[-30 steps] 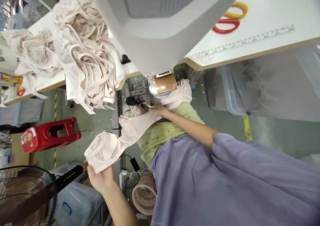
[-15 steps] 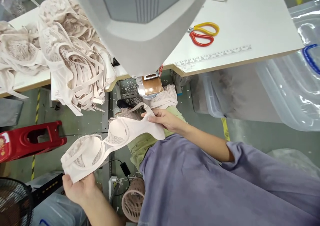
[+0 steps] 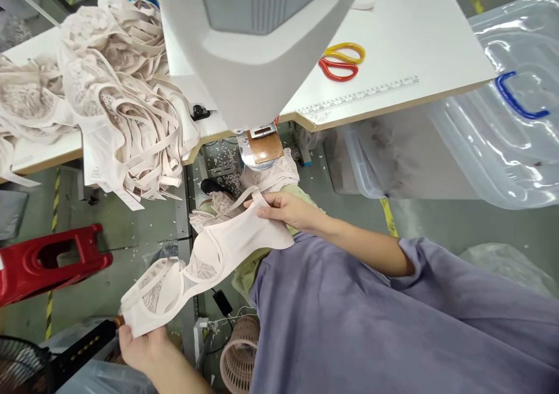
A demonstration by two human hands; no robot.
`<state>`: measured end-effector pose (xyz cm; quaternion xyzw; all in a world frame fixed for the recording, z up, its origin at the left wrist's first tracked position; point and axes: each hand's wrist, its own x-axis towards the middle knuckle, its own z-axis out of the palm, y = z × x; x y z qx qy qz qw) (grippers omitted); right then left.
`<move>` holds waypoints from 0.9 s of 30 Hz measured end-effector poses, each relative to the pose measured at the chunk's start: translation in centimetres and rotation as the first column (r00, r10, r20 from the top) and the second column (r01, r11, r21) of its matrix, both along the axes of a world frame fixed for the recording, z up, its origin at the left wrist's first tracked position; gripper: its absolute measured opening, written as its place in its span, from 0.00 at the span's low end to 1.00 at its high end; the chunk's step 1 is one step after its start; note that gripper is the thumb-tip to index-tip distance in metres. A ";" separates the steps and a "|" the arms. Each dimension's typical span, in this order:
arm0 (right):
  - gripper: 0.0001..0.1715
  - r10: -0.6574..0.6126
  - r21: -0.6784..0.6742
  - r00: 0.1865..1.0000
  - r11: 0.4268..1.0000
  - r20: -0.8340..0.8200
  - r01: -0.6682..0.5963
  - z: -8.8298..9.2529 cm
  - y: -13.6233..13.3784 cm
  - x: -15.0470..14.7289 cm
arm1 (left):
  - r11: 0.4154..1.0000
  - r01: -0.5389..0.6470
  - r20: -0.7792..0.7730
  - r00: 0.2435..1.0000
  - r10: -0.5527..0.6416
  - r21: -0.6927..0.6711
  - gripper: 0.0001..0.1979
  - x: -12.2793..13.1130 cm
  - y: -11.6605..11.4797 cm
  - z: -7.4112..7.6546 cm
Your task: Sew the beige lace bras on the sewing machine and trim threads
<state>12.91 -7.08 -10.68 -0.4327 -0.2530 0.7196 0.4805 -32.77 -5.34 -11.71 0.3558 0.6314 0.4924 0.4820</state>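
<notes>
A pale beige lace bra (image 3: pixel 207 257) is stretched between my two hands, cups turned up. My left hand (image 3: pixel 146 347) grips its wing at the lower left, thumb on the edge and the other fingers underneath. With thumb and fingers my right hand (image 3: pixel 283 210) pinches the other wing, close to where the strap joins. The bra hangs over my lap and the floor, below the sewing machine (image 3: pixel 257 74) and its small metal work plate (image 3: pixel 265 146). Another light lace piece (image 3: pixel 275 170) lies on my knees beneath that plate.
A heap of similar bras (image 3: pixel 126 109) covers the left tabletop, straps dangling over its edge. Scissors (image 3: pixel 343 61) lie on the right tabletop (image 3: pixel 419 39). Around me are a red stool (image 3: pixel 52 260), a fan (image 3: pixel 21 365), a pink basket (image 3: pixel 239 359) and a clear plastic bin (image 3: pixel 519 109).
My left hand has moved slightly right and down with its end of the bra. My right hand keeps its hold, and that wing lies flatter. The view has shifted a little.
</notes>
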 end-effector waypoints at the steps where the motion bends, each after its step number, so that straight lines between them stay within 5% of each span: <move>1: 0.22 -0.002 -0.002 1.000 1.000 0.005 0.002 0.1 0.1 -0.4 | 1.000 0.008 -0.011 1.000 -0.008 0.006 0.34 -0.6 -0.1 -0.2; 11: 0.25 0.032 -0.107 0.988 0.993 -0.149 -0.048 1.6 1.2 -4.9 | 0.993 -0.111 0.015 0.994 0.111 -0.035 0.34 -4.2 -0.4 0.4; 20: 0.24 0.064 -0.149 0.980 0.984 -0.189 -0.093 2.5 2.3 -8.1 | 0.997 -0.064 -0.023 0.998 0.065 0.050 0.22 -6.7 -2.0 0.5; 27: 0.24 0.129 -0.069 0.983 0.988 -0.127 -0.138 3.3 2.3 -9.1 | 0.997 -0.072 -0.193 0.979 0.064 -0.031 0.31 -6.8 -2.6 1.7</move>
